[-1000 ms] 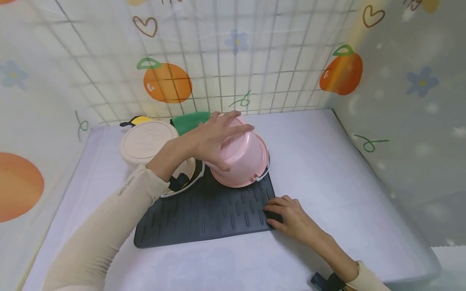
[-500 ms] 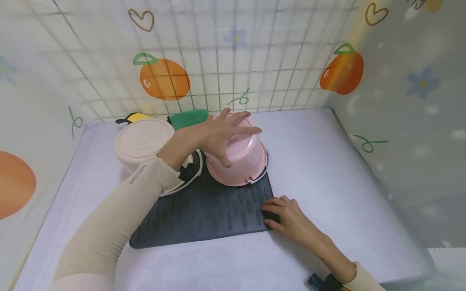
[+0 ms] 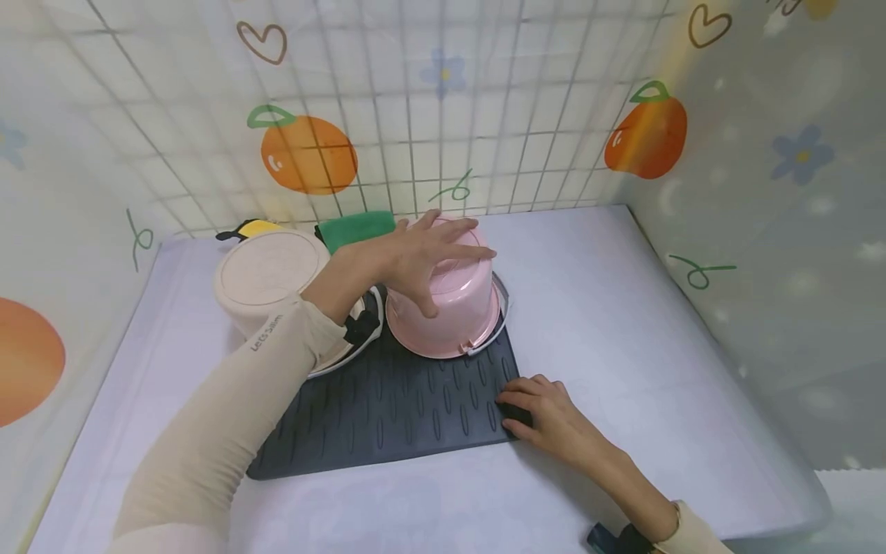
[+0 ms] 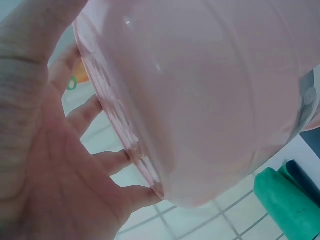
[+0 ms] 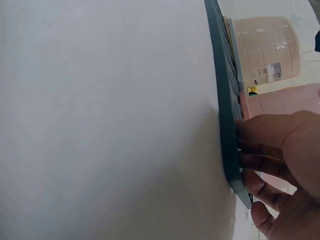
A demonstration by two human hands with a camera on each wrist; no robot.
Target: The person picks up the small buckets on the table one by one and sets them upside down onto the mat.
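Observation:
An upside-down pink bucket (image 3: 460,315) stands on a dark grey ribbed mat (image 3: 401,415), its pale handle hanging at the rim. Over the bucket's upturned base my left hand (image 3: 418,261) spreads its fingers. In the left wrist view the fingertips touch the base's edge, and the thumb lies along the wall. My right hand (image 3: 554,415) rests at the mat's near right corner. Seen from the right wrist, thumb and fingers lie on the mat's (image 5: 227,125) edge. Left of the pink bucket is an upturned beige bucket (image 3: 273,265), partly hidden by my left arm.
A rolled green cloth (image 3: 360,231) and a yellow item with a black strap (image 3: 256,228) lie behind the buckets. At the back, a wire grid (image 3: 443,154) stands close to a printed curtain. A pale cloth (image 3: 657,346) covers the table.
The pink bucket has tilted slightly, its right side shifting a little left. My left hand has slid slightly right across its base. The right hand stays at the mat's edge.

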